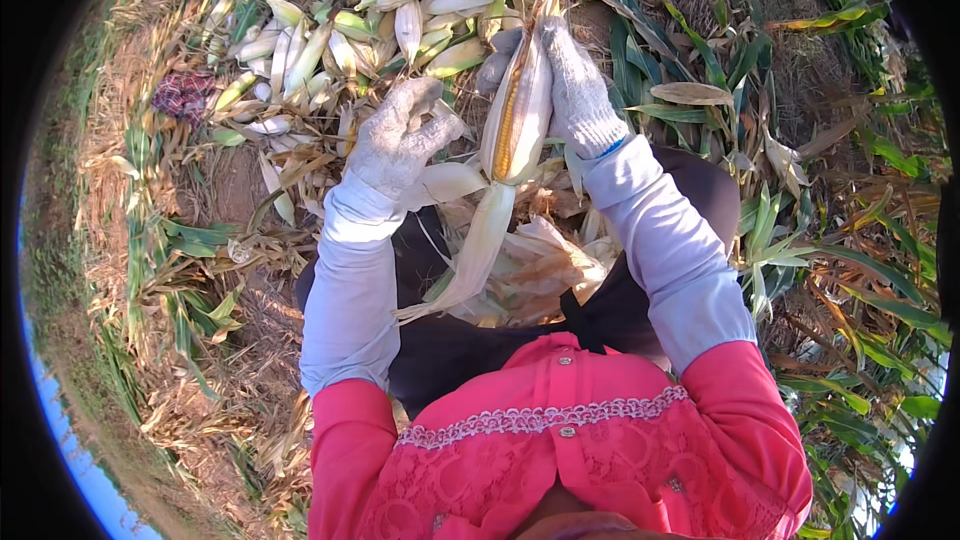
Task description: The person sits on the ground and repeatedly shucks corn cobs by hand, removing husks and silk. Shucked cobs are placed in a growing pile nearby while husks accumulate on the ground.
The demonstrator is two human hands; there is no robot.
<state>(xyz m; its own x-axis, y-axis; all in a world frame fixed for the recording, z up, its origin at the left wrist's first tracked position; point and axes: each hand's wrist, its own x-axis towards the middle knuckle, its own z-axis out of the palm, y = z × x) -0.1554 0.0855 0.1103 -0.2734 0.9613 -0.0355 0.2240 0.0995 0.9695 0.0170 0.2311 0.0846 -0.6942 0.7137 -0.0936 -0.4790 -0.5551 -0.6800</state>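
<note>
An ear of corn stands out before me, tip away from my body. Its pale husk is parted along the left side, baring yellow kernels. My right hand, in a knitted work glove, grips the ear near its far end, fingers wrapped behind it. A peeled husk leaf hangs from the near end toward my lap, and another husk leaf spreads left below my left hand. My gloved left hand is raised left of the ear, with curled fingers and thumb apart; I see nothing held between them.
A heap of husked ears lies beyond my left hand. Loose husks are piled between my legs. A plaid cloth rests on the ground at left. Green and dry corn leaves cover the ground at right.
</note>
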